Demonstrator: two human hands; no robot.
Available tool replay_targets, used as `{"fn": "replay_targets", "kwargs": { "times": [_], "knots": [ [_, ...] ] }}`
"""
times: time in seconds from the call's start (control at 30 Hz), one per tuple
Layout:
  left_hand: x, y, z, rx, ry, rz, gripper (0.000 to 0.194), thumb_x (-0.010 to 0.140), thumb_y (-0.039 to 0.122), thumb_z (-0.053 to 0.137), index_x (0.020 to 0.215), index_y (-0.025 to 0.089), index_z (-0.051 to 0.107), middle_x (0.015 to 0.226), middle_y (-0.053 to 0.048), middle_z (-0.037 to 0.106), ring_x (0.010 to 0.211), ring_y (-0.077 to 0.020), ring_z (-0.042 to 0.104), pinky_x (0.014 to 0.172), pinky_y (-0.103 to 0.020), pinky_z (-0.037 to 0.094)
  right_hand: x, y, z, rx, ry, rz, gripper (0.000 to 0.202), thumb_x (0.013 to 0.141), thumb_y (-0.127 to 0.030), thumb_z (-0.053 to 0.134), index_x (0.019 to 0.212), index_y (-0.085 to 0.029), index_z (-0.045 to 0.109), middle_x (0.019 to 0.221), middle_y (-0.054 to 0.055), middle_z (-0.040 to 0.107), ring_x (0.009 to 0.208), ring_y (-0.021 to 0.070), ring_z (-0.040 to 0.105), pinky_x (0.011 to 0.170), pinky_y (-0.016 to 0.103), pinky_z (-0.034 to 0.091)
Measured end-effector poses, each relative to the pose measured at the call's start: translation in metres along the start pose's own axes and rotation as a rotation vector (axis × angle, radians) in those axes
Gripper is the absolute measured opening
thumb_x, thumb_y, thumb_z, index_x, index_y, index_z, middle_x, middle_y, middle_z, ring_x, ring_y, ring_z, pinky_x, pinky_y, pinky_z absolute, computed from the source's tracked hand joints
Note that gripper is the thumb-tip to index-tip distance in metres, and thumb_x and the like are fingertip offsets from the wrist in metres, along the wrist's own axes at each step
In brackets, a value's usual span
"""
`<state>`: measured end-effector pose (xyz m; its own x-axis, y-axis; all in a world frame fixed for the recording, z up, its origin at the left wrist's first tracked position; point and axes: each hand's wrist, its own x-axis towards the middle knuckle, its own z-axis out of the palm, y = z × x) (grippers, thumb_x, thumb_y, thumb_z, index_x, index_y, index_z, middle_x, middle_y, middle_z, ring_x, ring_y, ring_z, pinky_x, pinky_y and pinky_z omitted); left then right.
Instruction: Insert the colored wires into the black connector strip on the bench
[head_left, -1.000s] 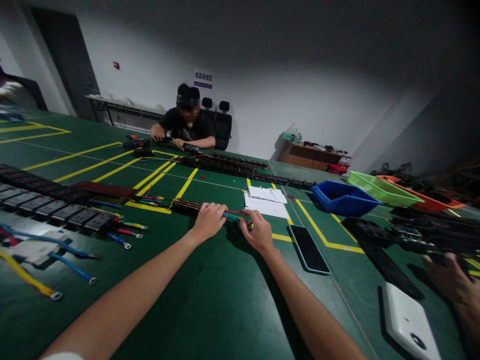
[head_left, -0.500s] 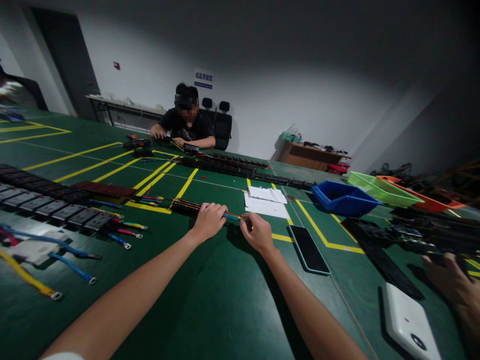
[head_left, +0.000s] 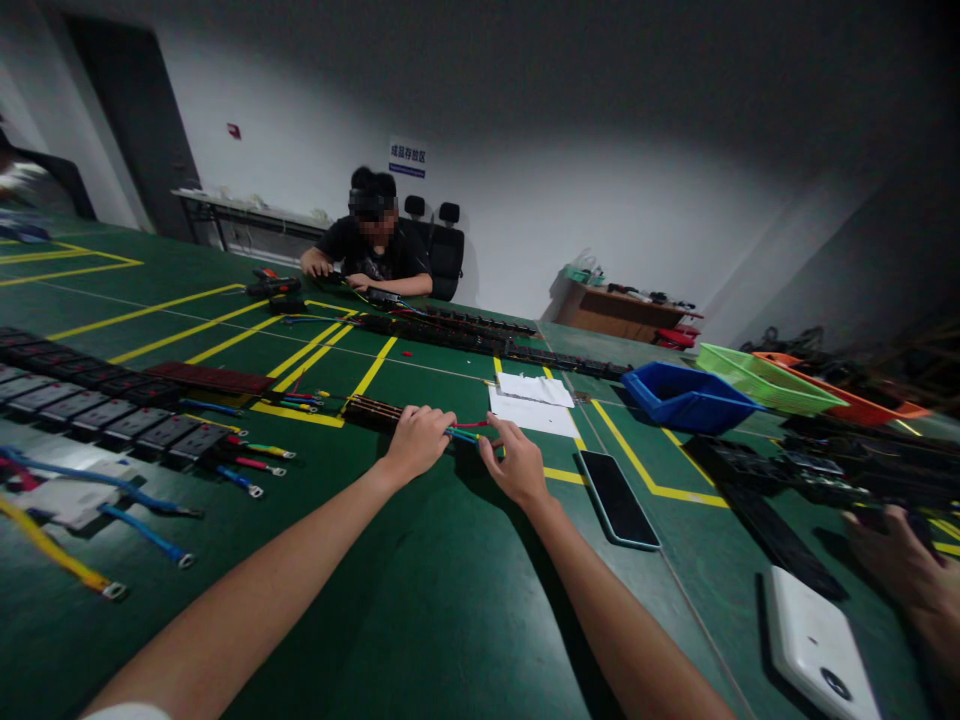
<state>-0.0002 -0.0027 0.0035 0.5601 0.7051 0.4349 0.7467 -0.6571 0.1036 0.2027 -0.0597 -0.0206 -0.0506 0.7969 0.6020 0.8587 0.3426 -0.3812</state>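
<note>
My left hand is closed over the right end of a dark, ridged strip lying on the green table. Thin coloured wires, red and blue-green among them, come out past its fingers to the right. Beside the wire ends is my right hand, with thumb and index finger apart. Its index fingertip is at the tip of the red wire; whether it touches is hard to tell. The strip's end is hidden under my left hand.
Left lie rows of black socket modules and lugged cables. White paper, a dark phone, a white phone and a blue bin are right. Another person's hand is far right; a co-worker sits opposite.
My right thumb and index finger have parted from their pinch at the wire ends. The red wire now stands apart from the others. My left hand has stayed in place.
</note>
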Motion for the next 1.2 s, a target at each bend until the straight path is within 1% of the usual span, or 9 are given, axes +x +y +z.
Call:
{"fn": "replay_targets", "kwargs": {
  "times": [0.2,0.37,0.43,0.57,0.73,0.83,0.97,1.07,1.2],
  "knots": [
    [-0.0004,0.0005,0.0005,-0.008,0.012,0.002,0.013,0.093,0.023,0.051,0.101,0.023,0.062,0.096,-0.005,0.07,0.095,-0.0246,0.06,0.087,-0.041,0.037,-0.0001,0.0002,-0.0012,-0.006,0.001,-0.001,0.026,0.098,-0.038,0.05,0.107,-0.021,0.068,0.091,0.005,0.071,0.074,0.0173,0.067,0.072,0.028,0.05],
    [-0.0007,0.0017,0.0012,-0.045,0.026,-0.007,0.021,0.093,0.03,0.052,0.111,0.022,0.059,0.102,-0.006,0.07,0.097,-0.0249,0.061,0.09,-0.041,0.039,0.0003,-0.0014,-0.0009,0.009,0.048,0.044,0.033,0.095,-0.034,0.051,0.123,-0.019,0.06,0.103,0.007,0.069,0.064,0.0139,0.064,0.067,0.027,0.049],
    [-0.0009,0.0023,0.0008,-0.059,0.043,-0.024,0.025,0.09,0.032,0.054,0.113,0.021,0.056,0.103,-0.007,0.069,0.098,-0.0254,0.061,0.091,-0.042,0.039,0.0006,-0.0022,-0.002,0.017,0.041,0.044,0.029,0.095,-0.033,0.051,0.118,-0.019,0.061,0.102,0.006,0.068,0.062,0.0127,0.062,0.066,0.026,0.048],
    [-0.0009,0.0017,0.0004,-0.095,0.065,-0.065,0.016,0.087,0.023,0.052,0.103,0.021,0.054,0.098,-0.007,0.065,0.097,-0.0247,0.06,0.093,-0.042,0.042,0.0012,-0.0027,-0.003,0.005,0.003,0.043,0.021,0.097,-0.034,0.05,0.102,-0.022,0.066,0.096,0.004,0.069,0.065,0.013,0.064,0.067,0.026,0.046],
    [-0.0008,-0.0002,0.001,-0.164,0.091,-0.027,0.015,0.091,0.017,0.047,0.102,0.021,0.055,0.104,-0.008,0.063,0.101,-0.0236,0.058,0.093,-0.04,0.046,0.0011,0.0017,0.0026,-0.041,0.109,0.133,0.031,0.098,-0.034,0.046,0.12,-0.02,0.063,0.112,0.009,0.069,0.068,0.0144,0.066,0.065,0.027,0.046],
    [-0.0019,0.0014,-0.0003,-0.143,0.127,-0.033,0.018,0.092,0.018,0.049,0.107,0.021,0.059,0.112,-0.009,0.063,0.108,-0.0249,0.056,0.097,-0.042,0.045,0.001,0.005,0.0047,-0.073,0.142,0.175,0.031,0.1,-0.035,0.044,0.116,-0.019,0.065,0.109,0.009,0.07,0.069,0.0147,0.065,0.064,0.027,0.045],
    [-0.0034,0.0035,-0.0015,-0.048,0.167,-0.124,0.018,0.094,0.027,0.054,0.109,0.022,0.062,0.116,-0.01,0.065,0.113,-0.0287,0.055,0.1,-0.048,0.04,0.0015,0.0057,0.0035,-0.146,0.101,0.177,0.028,0.101,-0.034,0.044,0.105,-0.022,0.07,0.1,0.006,0.072,0.082,0.0179,0.067,0.068,0.027,0.044],
    [-0.0032,0.0024,-0.0003,-0.042,0.139,-0.151,0.016,0.095,0.032,0.055,0.107,0.023,0.062,0.11,-0.008,0.068,0.108,-0.027,0.058,0.095,-0.045,0.042,0.0016,0.0043,0.0021,-0.174,0.083,0.141,0.028,0.1,-0.034,0.047,0.113,-0.022,0.069,0.104,0.007,0.072,0.094,0.0209,0.066,0.074,0.028,0.046],
    [-0.0023,0.0003,0.0003,-0.074,0.132,-0.142,0.014,0.095,0.031,0.055,0.104,0.023,0.062,0.108,-0.006,0.07,0.106,-0.0255,0.06,0.094,-0.043,0.044,0.001,0.0035,0.002,-0.199,0.091,0.133,0.03,0.099,-0.035,0.049,0.121,-0.021,0.066,0.113,0.009,0.072,0.105,0.0231,0.064,0.078,0.031,0.048]
  ]
}}
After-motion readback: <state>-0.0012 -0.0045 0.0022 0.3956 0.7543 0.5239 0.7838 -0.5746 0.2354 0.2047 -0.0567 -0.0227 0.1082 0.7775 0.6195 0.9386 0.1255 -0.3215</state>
